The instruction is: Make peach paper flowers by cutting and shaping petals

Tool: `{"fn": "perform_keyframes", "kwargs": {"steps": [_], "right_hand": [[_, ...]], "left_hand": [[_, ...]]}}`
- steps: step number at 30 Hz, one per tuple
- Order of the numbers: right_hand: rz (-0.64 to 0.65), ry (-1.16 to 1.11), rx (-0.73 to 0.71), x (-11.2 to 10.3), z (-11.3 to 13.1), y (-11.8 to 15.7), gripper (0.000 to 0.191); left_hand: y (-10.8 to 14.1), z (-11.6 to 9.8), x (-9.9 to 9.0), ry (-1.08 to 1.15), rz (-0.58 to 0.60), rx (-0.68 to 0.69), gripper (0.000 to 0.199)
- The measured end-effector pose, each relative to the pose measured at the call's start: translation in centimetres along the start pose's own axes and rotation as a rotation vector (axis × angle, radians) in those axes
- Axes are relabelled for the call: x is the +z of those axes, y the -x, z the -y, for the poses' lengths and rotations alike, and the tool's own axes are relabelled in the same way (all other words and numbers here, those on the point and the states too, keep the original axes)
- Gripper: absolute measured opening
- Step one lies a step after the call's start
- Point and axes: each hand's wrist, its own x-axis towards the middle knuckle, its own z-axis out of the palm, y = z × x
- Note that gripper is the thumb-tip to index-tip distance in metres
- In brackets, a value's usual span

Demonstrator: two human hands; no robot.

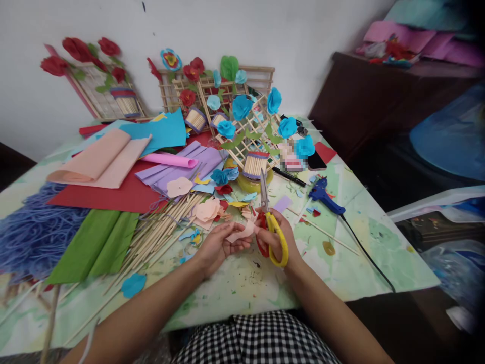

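Between my two hands is a small peach paper piece (pixel 244 231). My left hand (pixel 223 244) is palm up with its fingers curled around the paper's left side. My right hand (pixel 278 235) has its fingers through the handles of yellow and red scissors (pixel 275 233), whose blades point away from me, and its thumb and fingertips meet the paper's right edge. Just beyond my left hand lie peach paper petals (pixel 207 210) and small coloured scraps. Thin wooden sticks (pixel 162 227) are heaped to the left.
Blue yarn (pixel 38 227), green paper (pixel 94 245) and red paper (pixel 102 197) cover the left side. Stick frames with paper flowers (pixel 242 107) stand at the back. A blue glue gun (pixel 325 196) with a black cord lies right, near a phone (pixel 316 161).
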Motion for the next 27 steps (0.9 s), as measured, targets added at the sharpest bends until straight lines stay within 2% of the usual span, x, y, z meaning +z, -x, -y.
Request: {"fn": "perform_keyframes", "kwargs": {"steps": [3, 9, 12, 16, 20, 23, 27], "right_hand": [[0.062, 0.031, 0.010, 0.24, 0.29, 0.26, 0.042], [0.011, 0.125, -0.022, 0.53, -0.05, 0.23, 0.042], [-0.012, 0.139, -0.035, 0.53, -0.22, 0.05, 0.042], [-0.007, 0.150, -0.058, 0.50, -0.21, -0.02, 0.045], [-0.052, 0.133, -0.082, 0.48, -0.16, 0.14, 0.044], [-0.028, 0.120, -0.070, 0.38, -0.28, 0.11, 0.049], [-0.019, 0.135, -0.065, 0.26, -0.52, -0.23, 0.055]], "left_hand": [[0.05, -0.06, 0.03, -0.028, 0.053, -0.057, 0.019], [0.21, -0.18, 0.17, -0.067, 0.178, -0.034, 0.020], [0.37, -0.36, 0.22, -0.075, 0.174, -0.039, 0.016], [0.43, -0.36, 0.38, -0.095, 0.121, -0.004, 0.019], [0.16, -0.08, 0.39, -0.098, -0.042, 0.165, 0.023], [-0.06, -0.04, 0.25, -0.169, -0.165, 0.298, 0.022], [-0.08, -0.15, 0.21, -0.250, -0.188, 0.385, 0.020]]}}
